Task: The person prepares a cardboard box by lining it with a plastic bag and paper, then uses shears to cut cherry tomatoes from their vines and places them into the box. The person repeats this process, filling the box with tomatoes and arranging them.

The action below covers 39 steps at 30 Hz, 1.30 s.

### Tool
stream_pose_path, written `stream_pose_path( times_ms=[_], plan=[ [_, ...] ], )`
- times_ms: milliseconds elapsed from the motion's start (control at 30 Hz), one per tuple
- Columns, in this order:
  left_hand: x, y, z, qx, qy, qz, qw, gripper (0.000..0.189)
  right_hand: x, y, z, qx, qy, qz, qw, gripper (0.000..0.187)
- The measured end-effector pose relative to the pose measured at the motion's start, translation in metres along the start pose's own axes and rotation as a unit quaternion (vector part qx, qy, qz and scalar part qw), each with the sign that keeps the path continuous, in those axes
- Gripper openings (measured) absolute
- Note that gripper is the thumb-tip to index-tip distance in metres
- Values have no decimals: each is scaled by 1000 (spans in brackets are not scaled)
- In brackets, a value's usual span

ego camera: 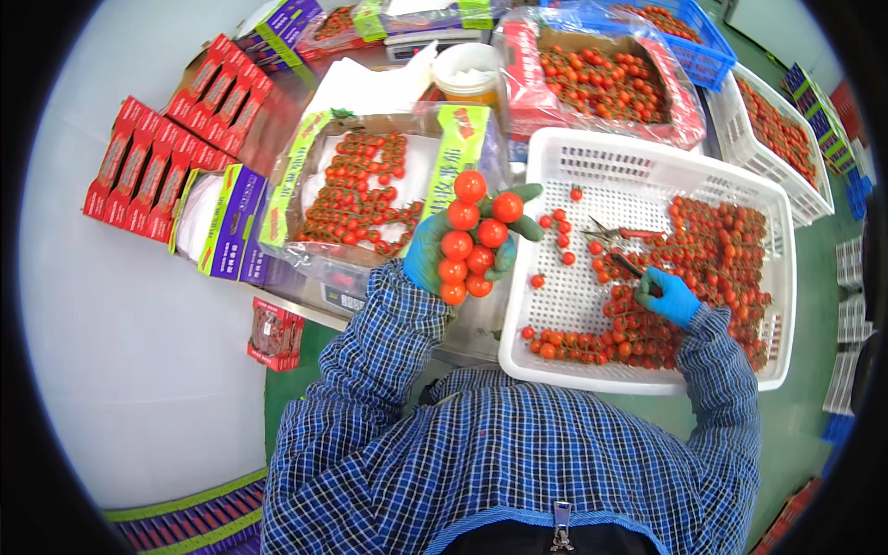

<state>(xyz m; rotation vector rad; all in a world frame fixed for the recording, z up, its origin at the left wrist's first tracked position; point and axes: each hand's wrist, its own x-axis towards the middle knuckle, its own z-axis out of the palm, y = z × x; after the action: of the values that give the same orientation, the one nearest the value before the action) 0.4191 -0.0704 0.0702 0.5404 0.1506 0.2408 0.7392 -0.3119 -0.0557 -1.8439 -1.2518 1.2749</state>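
A cluster of cherry tomatoes [466, 239] lies in my gloved left hand [433, 253], between the lined carton and the white crate. My right hand [662, 295], in a blue glove, grips a small dark-handled tool [626, 265] over the perforated white plastic crate [517, 305]; which tool it is I cannot tell. Red-handled snips [624, 234] rest in the crate near it. Many tomatoes on the vine [728, 270] fill the crate's right side and lower edge, and loose tomatoes [563, 240] lie at its left. Rows of vine tomatoes [354, 187] sit in the open carton [454, 142].
A plastic-lined red box of tomatoes [520, 76] stands behind the crate, beside a white tub [466, 69] and white paper sheets [368, 87]. A blue crate [718, 59] and another white crate [822, 184] are at the back right. Red cartons [146, 166] stand at the left.
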Motion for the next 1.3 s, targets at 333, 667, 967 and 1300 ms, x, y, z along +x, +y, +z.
stream_pose_path(
  times_ms=[333,667,967,1300],
  plan=[
    [-20,155,-113,290,366,271,842,55,-1,-28,12,-379,-113,-29,918,68],
    [17,86,-202,695,467,18,546,49,-7,-11,-12,408,78,-16,909,50],
    [14,81,-199,959,174,23,221,58,16,-93,36,667,-11,-127,734,61],
    [-26,58,-181,935,173,0,310,63,109,-230,77,369,-48,-150,916,59]
  ],
)
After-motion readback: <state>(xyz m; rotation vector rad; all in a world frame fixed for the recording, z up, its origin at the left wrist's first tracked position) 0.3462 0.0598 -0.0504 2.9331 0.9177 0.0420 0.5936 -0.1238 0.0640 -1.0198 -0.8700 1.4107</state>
